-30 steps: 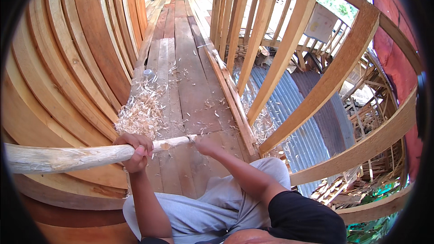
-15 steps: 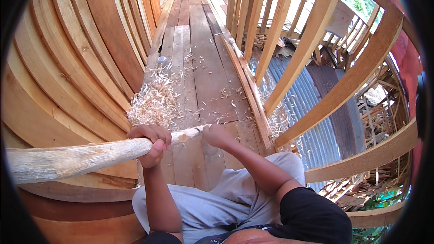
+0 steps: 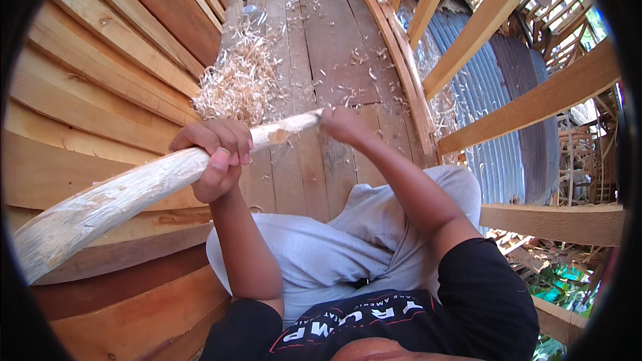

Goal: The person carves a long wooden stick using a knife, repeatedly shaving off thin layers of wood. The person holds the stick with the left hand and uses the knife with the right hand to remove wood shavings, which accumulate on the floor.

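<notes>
A pale, peeled wooden pole [image 3: 127, 194] slants across in front of me, thick at the lower left and thinner toward the right. My left hand [image 3: 214, 154] is wrapped around its middle, thumb on the near side. To the right of that grip, the pole has a brownish knot [image 3: 278, 136]. My right hand [image 3: 342, 126] is closed at the thin end, where a small dark mark shows on the wood. Its fingers hide whatever is inside them, so I cannot tell if it grips the tip or a small tool.
Curled wood shavings [image 3: 242, 83] are heaped by the upright plank wall [image 3: 100, 130] on the left. Near the heap stands a small clear object [image 3: 251, 12]. More shavings lie on the board floor [image 3: 334, 47]. A slatted wooden railing [image 3: 528, 110] runs along my right, above corrugated metal sheets [image 3: 485, 97].
My view has tipped lower, so the hands and pole appear higher and the pole slants more steeply. Both hands keep their places on the pole.
</notes>
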Available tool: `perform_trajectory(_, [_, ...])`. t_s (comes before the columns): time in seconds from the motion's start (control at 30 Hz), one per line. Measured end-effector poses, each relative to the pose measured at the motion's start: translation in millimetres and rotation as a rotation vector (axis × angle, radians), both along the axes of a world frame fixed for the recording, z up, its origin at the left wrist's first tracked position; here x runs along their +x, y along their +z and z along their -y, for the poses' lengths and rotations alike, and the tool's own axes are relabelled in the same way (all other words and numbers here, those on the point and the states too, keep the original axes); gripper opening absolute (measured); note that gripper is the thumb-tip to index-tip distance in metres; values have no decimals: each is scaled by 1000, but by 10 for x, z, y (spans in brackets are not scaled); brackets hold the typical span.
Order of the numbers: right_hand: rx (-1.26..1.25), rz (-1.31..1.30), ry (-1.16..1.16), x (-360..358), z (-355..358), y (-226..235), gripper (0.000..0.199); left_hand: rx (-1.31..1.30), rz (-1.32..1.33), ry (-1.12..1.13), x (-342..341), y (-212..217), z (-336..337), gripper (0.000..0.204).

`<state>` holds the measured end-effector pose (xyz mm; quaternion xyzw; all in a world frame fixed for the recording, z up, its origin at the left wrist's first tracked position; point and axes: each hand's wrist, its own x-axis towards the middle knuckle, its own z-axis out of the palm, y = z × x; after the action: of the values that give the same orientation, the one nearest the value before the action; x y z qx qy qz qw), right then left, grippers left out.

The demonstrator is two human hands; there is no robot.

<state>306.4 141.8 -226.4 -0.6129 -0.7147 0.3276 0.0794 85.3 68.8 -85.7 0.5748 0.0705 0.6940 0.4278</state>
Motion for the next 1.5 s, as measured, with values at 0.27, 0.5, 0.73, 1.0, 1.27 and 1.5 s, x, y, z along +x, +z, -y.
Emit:
perform_trajectory(0.27, [-9, 108, -12, 75, -59, -259, 39, 10, -58, 0, 2, 0, 15, 14])
perform_trajectory(0.5, [16, 66, -19, 340, -192, -496, 43, 27, -71, -20, 8, 15, -33, 14])
perform_trajectory(0.73, [-36, -24, 13, -59, -3, 232, 42, 20, -67, 15, -40, -9, 3, 14])
perform_trajectory(1.0, [1, 128, 2, 375, -187, -598, 45, 22, -55, -12, 37, -25, -2, 13])
perform_trajectory(1.27, [109, 146, 90, 789, -384, -1107, 38, 33, -37, -57, 136, 1, -87, 14])
perform_trajectory(1.5, [41, 146, 153, 91, -106, -37, 36, 41, -98, 10, -13, 9, -9, 14])
